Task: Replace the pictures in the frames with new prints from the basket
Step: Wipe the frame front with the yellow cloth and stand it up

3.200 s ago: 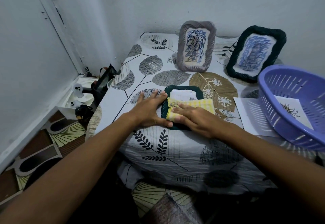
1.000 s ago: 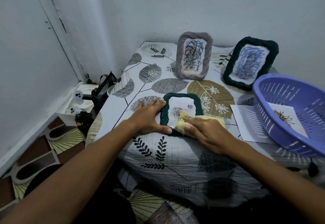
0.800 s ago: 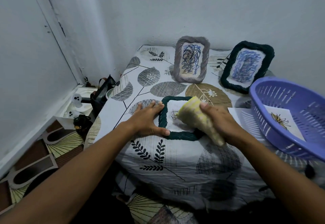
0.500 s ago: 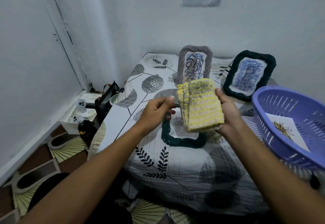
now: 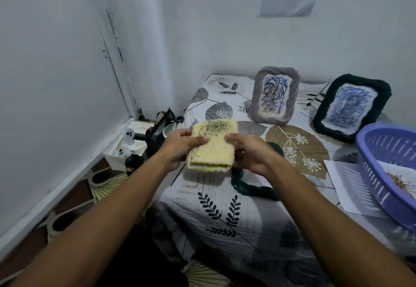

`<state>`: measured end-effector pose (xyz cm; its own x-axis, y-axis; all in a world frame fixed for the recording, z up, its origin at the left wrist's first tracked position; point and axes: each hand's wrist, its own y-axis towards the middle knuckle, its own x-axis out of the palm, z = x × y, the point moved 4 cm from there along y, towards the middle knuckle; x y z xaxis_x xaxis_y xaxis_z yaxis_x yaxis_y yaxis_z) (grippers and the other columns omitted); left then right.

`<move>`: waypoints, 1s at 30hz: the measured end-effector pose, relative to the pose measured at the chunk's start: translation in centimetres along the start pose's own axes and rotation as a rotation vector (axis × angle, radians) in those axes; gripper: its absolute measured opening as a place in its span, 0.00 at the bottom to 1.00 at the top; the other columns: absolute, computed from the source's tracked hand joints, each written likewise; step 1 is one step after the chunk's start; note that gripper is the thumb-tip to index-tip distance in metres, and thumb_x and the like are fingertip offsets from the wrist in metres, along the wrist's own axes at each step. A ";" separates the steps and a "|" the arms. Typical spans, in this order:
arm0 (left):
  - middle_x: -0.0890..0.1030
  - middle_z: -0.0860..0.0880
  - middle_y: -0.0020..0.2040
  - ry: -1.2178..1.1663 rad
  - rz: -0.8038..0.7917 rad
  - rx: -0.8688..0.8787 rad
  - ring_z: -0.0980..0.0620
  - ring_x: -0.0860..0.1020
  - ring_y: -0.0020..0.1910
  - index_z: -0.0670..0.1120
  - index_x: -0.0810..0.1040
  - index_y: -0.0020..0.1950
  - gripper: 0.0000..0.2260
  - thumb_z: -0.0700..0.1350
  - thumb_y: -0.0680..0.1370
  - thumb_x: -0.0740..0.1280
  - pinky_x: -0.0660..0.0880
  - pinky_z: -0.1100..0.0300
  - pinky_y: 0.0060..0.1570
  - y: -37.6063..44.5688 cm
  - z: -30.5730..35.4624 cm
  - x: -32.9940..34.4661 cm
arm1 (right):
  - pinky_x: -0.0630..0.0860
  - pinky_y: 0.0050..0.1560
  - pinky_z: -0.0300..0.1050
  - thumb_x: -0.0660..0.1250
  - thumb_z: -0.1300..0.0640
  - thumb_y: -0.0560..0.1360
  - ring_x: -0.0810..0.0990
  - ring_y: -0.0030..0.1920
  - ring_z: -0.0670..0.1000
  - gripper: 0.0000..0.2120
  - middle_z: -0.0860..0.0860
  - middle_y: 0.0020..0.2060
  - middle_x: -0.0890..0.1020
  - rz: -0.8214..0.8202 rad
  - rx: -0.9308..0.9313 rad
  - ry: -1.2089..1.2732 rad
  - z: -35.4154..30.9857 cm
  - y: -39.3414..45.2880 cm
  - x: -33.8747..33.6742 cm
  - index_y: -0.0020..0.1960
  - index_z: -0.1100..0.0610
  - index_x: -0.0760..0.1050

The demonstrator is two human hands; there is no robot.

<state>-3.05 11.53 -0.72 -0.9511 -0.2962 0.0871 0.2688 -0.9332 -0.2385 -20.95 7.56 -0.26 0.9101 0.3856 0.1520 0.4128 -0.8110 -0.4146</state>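
The left hand (image 5: 180, 146) and right hand (image 5: 249, 151) both grip the folded yellow cloth (image 5: 211, 146), raised above the dark green frame (image 5: 252, 187).

A single wide-angle view looks forward and down from the person's head, close over both forearms, toward a room corner. The cloth-covered surface (image 5: 225, 208) fills the middle and right; the floor (image 5: 74, 194) shows lower left.

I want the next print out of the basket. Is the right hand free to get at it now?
Probably not yet. The right hand and left hand both hold the yellow cloth. The print lies uncovered in the open purple basket, nothing blocking it.
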 end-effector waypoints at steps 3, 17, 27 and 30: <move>0.84 0.40 0.49 0.144 0.045 -0.022 0.45 0.83 0.42 0.37 0.77 0.57 0.25 0.41 0.62 0.79 0.80 0.55 0.40 0.6 -0.2 -2.6 | 0.76 0.29 0.41 0.69 0.64 0.75 0.81 0.36 0.51 0.08 0.55 0.41 0.82 -0.030 -0.027 -0.100 0.4 1.1 1.8 0.53 0.60 0.75; 0.82 0.46 0.53 0.822 0.246 0.030 0.48 0.80 0.50 0.41 0.79 0.58 0.31 0.54 0.61 0.81 0.76 0.55 0.51 2.6 -1.8 -7.8 | 0.82 0.40 0.61 0.79 0.64 0.65 0.82 0.35 0.61 0.14 0.60 0.36 0.81 0.161 -0.106 -0.424 2.8 4.5 5.4 0.36 0.62 0.72; 0.82 0.49 0.47 1.093 0.317 0.382 0.49 0.78 0.46 0.46 0.80 0.57 0.20 0.54 0.69 0.74 0.71 0.58 0.43 1.0 1.9 -3.5 | 0.79 0.43 0.57 0.73 0.47 0.71 0.82 0.38 0.60 0.21 0.62 0.37 0.83 0.316 -0.342 -0.811 -0.1 2.6 2.5 0.42 0.67 0.78; 0.82 0.50 0.42 1.000 0.155 0.436 0.53 0.78 0.42 0.44 0.82 0.54 0.16 0.51 0.71 0.74 0.70 0.61 0.41 0.8 2.4 0.8 | 0.80 0.43 0.57 0.71 0.49 0.73 0.79 0.33 0.57 0.19 0.62 0.37 0.82 0.383 -0.337 -0.677 -1.7 1.2 -1.8 0.45 0.68 0.79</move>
<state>-3.25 10.02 1.43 -0.5437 -0.3012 -0.7833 0.2391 -0.9503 0.1995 -22.06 5.13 0.49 0.8151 0.1504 -0.5594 0.1667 -0.9858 -0.0221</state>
